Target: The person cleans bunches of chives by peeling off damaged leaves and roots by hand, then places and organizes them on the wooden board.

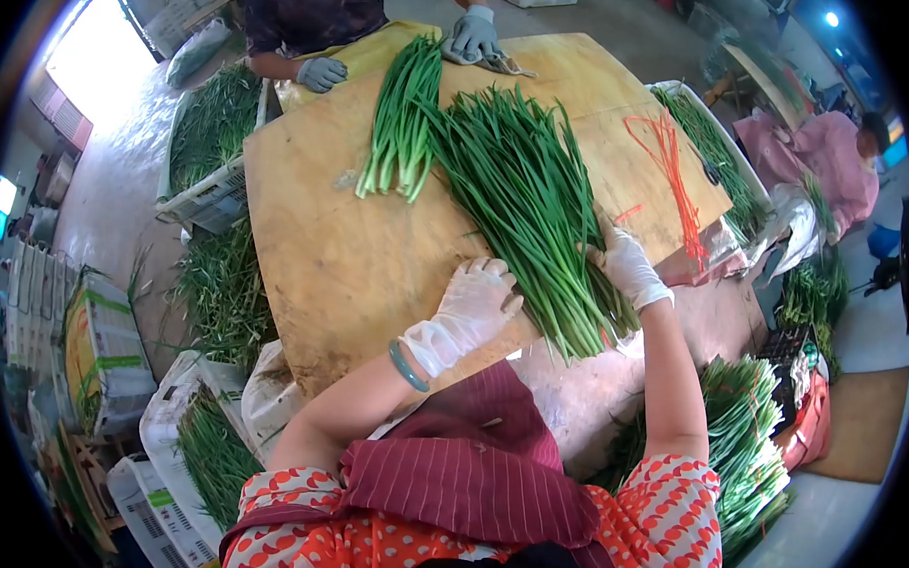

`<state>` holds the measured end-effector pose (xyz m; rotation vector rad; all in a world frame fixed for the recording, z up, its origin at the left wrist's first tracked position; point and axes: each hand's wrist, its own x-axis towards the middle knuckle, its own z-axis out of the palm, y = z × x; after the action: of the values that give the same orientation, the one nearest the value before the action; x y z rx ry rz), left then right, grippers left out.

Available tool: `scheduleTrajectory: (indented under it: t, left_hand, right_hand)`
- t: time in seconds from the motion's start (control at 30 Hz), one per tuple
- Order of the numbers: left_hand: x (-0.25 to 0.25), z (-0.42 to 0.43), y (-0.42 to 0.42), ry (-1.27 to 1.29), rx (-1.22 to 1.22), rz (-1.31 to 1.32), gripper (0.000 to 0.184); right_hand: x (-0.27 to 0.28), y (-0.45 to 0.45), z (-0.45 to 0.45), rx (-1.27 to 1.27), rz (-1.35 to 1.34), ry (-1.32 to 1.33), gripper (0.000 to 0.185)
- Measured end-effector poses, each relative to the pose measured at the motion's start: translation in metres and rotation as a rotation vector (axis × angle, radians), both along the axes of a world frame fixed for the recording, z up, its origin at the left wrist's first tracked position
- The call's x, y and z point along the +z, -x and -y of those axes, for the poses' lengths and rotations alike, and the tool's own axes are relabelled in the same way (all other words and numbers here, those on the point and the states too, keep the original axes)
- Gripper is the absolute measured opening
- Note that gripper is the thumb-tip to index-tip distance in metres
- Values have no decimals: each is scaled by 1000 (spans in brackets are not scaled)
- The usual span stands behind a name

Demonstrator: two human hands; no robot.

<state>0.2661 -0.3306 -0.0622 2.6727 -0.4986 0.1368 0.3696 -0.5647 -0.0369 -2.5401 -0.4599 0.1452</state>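
A large bunch of garlic chives [527, 196] lies on the wooden board, its pale stalk ends toward me and slightly past the near edge. My left hand [475, 308], in a thin white glove, has its fingers curled in against the left side of the stalks. On the other side my right hand [630, 268], gloved the same way, closes on the stalks with its fingers partly hidden by them. A smaller bunch of chives [404, 116] lies farther off to the left, touching the large one at its leaves.
Orange ties [676, 176] lie on the right of the wooden board [323, 249]. Across it are a co-worker's grey-gloved hands [474, 35] and a cloth. Crates of greens [209, 142] flank the board; more bundles [740, 444] stand at lower right. Another person [821, 166] is at far right.
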Motion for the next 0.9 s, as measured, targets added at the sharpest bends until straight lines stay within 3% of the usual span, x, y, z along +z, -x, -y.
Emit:
scheduleTrajectory:
  t: [0.1, 0.23, 0.3, 0.43, 0.5, 0.53, 0.57, 0.67, 0.7, 0.77, 0.8, 0.87, 0.9]
  left_hand:
    - [9, -19, 7, 123, 38, -28, 29]
    - [31, -68, 35, 103, 88, -128, 29]
    - [31, -102, 65, 80, 242, -58, 28]
    - [28, -176, 155, 101, 638, 92, 29]
    - [43, -193, 207, 219, 810, 41, 35]
    - [21, -200, 237, 115, 856, 99, 48]
    - [10, -196, 263, 112, 905, 98, 48]
    - [-14, -178, 320, -3, 784, -190, 83]
    - [-6, -165, 327, -8, 818, -225, 78]
    - [-5, -156, 338, 51, 803, -150, 49]
    - [-6, -153, 344, 61, 861, -154, 49]
    - [-14, -151, 356, -83, 782, -311, 27]
    - [-13, -147, 362, -72, 818, -313, 27]
  right_hand:
    - [2, -2, -1, -2, 5, 46, 78]
    - [20, -1, -3, -9, -31, 125, 82]
    - [34, 1, -9, -58, 125, 188, 81]
    - [58, 12, -50, 242, 420, 185, 72]
    - [73, 37, -91, 477, 409, 45, 65]
    - [84, 58, -117, 541, 269, -31, 60]
    - [91, 76, -138, 599, 131, -102, 56]
    - [71, 108, -177, 847, 166, 121, 51]
    - [66, 117, -190, 949, 200, 126, 51]
    - [58, 129, -210, 1027, 195, 154, 51]
    - [56, 135, -217, 1040, 197, 190, 51]
    - [56, 151, -231, 1142, 156, 186, 51]
    - [56, 159, -236, 1180, 110, 182, 51]
